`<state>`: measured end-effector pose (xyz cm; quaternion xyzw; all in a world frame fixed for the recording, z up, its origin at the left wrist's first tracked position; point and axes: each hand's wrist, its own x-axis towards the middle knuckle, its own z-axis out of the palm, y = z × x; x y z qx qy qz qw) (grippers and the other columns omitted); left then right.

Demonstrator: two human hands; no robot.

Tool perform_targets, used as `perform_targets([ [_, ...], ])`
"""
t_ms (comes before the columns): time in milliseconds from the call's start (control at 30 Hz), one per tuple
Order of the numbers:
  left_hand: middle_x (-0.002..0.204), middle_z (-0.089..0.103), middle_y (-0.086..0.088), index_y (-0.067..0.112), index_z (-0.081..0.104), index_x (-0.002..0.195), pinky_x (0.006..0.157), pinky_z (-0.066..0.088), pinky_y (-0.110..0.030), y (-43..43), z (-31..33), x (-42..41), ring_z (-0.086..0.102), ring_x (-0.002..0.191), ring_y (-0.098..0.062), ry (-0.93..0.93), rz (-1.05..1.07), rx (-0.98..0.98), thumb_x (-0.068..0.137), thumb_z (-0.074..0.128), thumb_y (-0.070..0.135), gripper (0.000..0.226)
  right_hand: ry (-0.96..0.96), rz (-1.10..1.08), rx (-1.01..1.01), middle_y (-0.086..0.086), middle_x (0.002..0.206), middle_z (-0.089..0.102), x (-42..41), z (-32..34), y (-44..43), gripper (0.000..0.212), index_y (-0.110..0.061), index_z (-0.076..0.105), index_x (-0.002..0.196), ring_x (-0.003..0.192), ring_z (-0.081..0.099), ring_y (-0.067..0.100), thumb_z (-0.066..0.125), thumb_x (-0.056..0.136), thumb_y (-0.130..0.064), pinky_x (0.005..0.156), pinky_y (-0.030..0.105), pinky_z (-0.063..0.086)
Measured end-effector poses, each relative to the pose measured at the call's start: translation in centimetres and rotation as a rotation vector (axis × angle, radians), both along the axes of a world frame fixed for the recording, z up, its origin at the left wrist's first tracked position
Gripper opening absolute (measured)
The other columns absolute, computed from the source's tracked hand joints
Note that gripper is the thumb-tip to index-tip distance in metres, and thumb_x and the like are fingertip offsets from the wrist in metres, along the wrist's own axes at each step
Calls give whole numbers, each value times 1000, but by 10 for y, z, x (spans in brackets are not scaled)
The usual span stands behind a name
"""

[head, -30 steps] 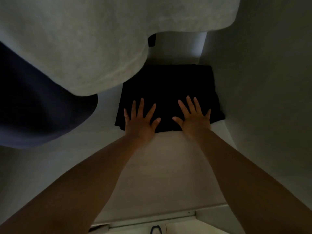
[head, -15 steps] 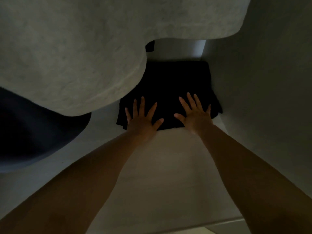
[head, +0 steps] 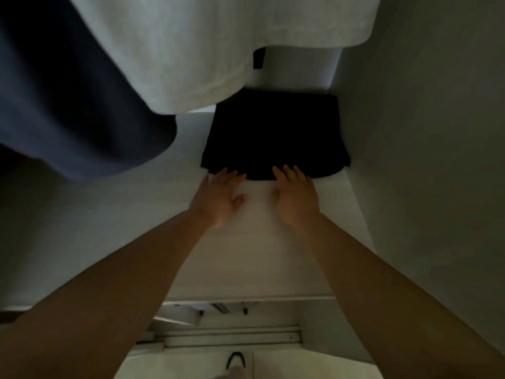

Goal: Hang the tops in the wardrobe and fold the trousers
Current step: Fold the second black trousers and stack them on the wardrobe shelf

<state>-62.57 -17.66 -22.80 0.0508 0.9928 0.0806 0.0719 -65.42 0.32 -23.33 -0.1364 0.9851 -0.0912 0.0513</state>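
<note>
The folded trousers [head: 274, 132], centre frame on the shelf [head: 246, 255], look soft, light and floppy, best scooped from under the near edge, where left hand [head: 218, 199] and right hand [head: 296, 199] lie slack-fingered, holding nothing.

White top [head: 207, 50]: cut off by the upper edge; hanger and shoulders out of view. Its hem covers the far left corner of the folded black trousers [head: 276, 132].
Navy top [head: 68, 99]: cut by the left and upper edges, blurred, and partly behind the white top.
Trousers: too dark to make out folds or layers.
Small dark object [head: 259, 58] behind the white hem: mostly hidden, unidentifiable.
Left hand [head: 218, 198] and right hand [head: 296, 198]: fingertips at the trousers' near edge; contact cannot be told.
Dark loop [head: 235, 361] near the bottom edge: too small to name.
</note>
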Motion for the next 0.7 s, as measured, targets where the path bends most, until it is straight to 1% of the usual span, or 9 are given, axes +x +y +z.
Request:
perform_targets([
  [133,160,9,5,27,10,152,117,-1,-40,0,3,68,3,147,-14,4,135,-83,100,26,46,57,-39,135,-42,1,159,7,50,-1,-9,56,-23,9,151,146,4,19,29,100,-36,118,38,7],
  [333,160,10,2,22,12,152,118,-1,-36,-2,4,176,3,147,-16,92,305,-56,100,28,45,59,-66,373,-87,0,159,9,118,3,-24,55,-23,12,151,146,4,19,30,101,-38,117,32,6],
  [433,160,7,1,22,12,152,118,-2,-36,-11,2,237,1,147,-18,107,303,-82,100,31,46,60,-22,492,-98,1,158,12,162,1,-38,54,-22,13,151,146,5,19,29,101,-37,116,31,6],
  [500,160,5,2,25,11,152,118,-2,-35,-18,-2,276,0,147,-17,80,288,-129,99,32,48,62,22,595,-144,3,156,21,194,-4,-46,52,-19,22,149,145,11,20,33,100,-36,116,31,8],
  [533,160,6,2,25,12,152,118,-1,-36,-21,-4,295,1,147,-18,78,306,-149,98,33,50,62,48,664,-168,4,154,28,209,-7,-51,50,-18,30,146,145,16,21,38,100,-34,116,32,11],
  [600,158,18,-2,24,22,150,118,8,-41,-30,-3,333,12,147,-21,89,368,-152,96,32,52,62,75,795,-204,7,147,39,237,-12,-66,46,-15,42,140,141,26,24,47,97,-29,114,35,19],
  [633,156,23,-4,23,26,149,119,14,-42,-34,-2,353,17,146,-22,95,409,-142,95,32,52,61,75,853,-207,8,146,41,249,-13,-76,45,-15,43,139,140,28,25,48,96,-28,113,37,21],
  [700,155,28,-3,22,30,148,118,20,-40,-46,-1,390,22,144,-22,97,502,-130,97,37,46,57,54,957,-192,7,147,40,273,-13,-101,45,-15,41,140,140,28,23,46,97,-28,115,38,22],
])
